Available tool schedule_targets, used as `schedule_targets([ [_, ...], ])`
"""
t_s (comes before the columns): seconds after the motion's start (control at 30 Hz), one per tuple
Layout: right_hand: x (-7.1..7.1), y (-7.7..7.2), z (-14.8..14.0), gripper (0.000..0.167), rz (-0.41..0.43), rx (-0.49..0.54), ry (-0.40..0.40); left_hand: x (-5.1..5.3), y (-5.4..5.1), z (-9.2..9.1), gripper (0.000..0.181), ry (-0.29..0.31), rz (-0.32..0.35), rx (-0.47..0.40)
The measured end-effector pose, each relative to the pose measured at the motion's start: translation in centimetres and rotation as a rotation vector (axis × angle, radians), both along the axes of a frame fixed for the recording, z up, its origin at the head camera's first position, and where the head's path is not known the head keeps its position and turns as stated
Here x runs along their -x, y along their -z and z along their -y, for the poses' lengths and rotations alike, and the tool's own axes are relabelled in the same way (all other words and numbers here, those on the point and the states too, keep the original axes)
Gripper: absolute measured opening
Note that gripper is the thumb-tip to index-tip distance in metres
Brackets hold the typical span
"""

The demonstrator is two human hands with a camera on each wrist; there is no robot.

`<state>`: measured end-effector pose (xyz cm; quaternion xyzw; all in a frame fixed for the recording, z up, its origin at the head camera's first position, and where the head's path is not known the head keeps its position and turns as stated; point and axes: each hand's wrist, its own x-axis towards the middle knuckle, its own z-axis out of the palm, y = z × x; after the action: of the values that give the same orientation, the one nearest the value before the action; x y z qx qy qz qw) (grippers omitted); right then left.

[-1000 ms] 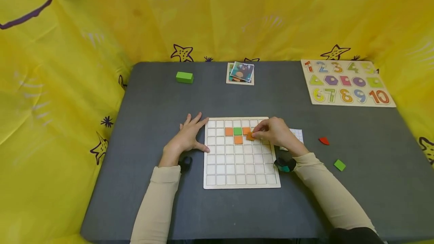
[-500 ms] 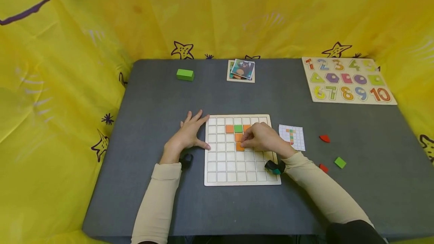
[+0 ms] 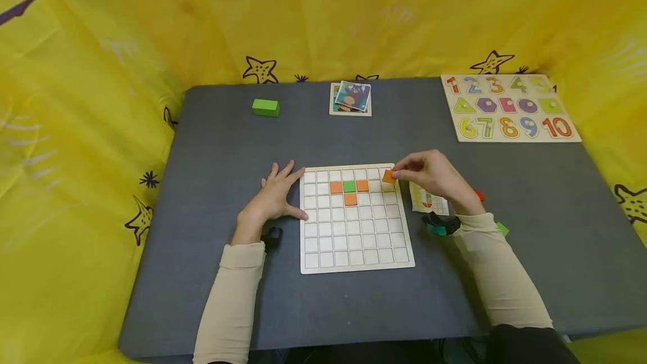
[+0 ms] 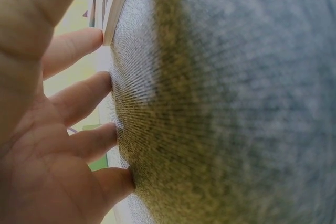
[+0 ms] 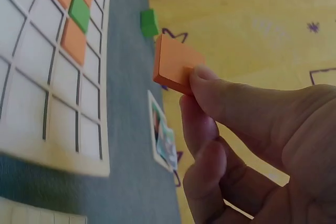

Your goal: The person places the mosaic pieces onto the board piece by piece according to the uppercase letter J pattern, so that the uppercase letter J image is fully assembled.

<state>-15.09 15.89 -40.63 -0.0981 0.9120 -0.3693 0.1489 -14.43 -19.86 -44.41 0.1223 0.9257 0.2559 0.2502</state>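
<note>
Between thumb and fingertip, my right hand point(image 3: 433, 176) pinches a square orange tile point(image 5: 176, 61), held above the upper right corner of a white gridded board point(image 3: 340, 245). On that board lie a green tile point(image 3: 349, 186), orange tiles on either side of it, and another orange tile point(image 3: 351, 199) just below it. My left hand point(image 3: 270, 200) rests spread at the board's left edge, thumb and index fingertip touching it. In the left wrist view its other fingertips point(image 4: 107, 137) rest on the table. A printed pattern card point(image 3: 429, 201) lies partly under my right hand.
Right of my forearm a red piece point(image 3: 479, 195) and a green tile point(image 3: 502, 229) are partly covered. Along the back stand a green block point(image 3: 265, 108), picture cards point(image 3: 352, 96) on a small tray, and a wooden number puzzle point(image 3: 511, 108). Yellow cloth surrounds the table.
Half a second ago my right hand held the orange tile at a square below the other orange ones. It has since moved up and right with the tile, uncovering that square. My left hand stays put.
</note>
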Motion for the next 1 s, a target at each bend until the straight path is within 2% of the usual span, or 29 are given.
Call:
schedule_targets([
  [0.2, 0.2, -0.1, -0.6, 0.029, 0.022, -0.025, 0.012, -0.1, 0.0, -0.1, 0.117, 0.000, -0.001, 0.006],
  [0.37, 0.2, 0.3, -0.3, 0.023, 0.027, -0.032, -0.016, -0.1, -0.1, -0.1, 0.117, 0.000, 0.002, 0.005],
  [0.47, 0.1, 0.8, 0.7, 0.017, 0.029, -0.036, -0.087, 0.0, -0.2, -0.1, 0.117, 0.002, 0.000, 0.002],
  [0.57, -0.3, 1.6, 2.5, 0.012, 0.043, -0.057, -0.206, 0.0, -0.3, -0.2, 0.117, 0.006, 0.000, 0.001],
  [0.63, -0.7, 2.1, 3.9, 0.011, 0.074, -0.065, -0.291, 0.0, -0.4, -0.2, 0.117, 0.006, 0.002, 0.003],
  [0.73, -1.4, 2.8, 5.7, 0.010, 0.131, -0.083, -0.365, 0.0, -0.4, -0.2, 0.117, 0.007, 0.004, 0.003],
  [0.87, -2.2, 3.2, 7.1, 0.009, 0.157, -0.115, -0.366, 0.0, -0.4, -0.3, 0.117, 0.007, 0.009, 0.001],
  [1.0, -2.7, 3.0, 7.9, 0.009, 0.116, -0.189, -0.339, -0.1, -0.4, -0.1, 0.117, 0.002, 0.011, 0.012],
])
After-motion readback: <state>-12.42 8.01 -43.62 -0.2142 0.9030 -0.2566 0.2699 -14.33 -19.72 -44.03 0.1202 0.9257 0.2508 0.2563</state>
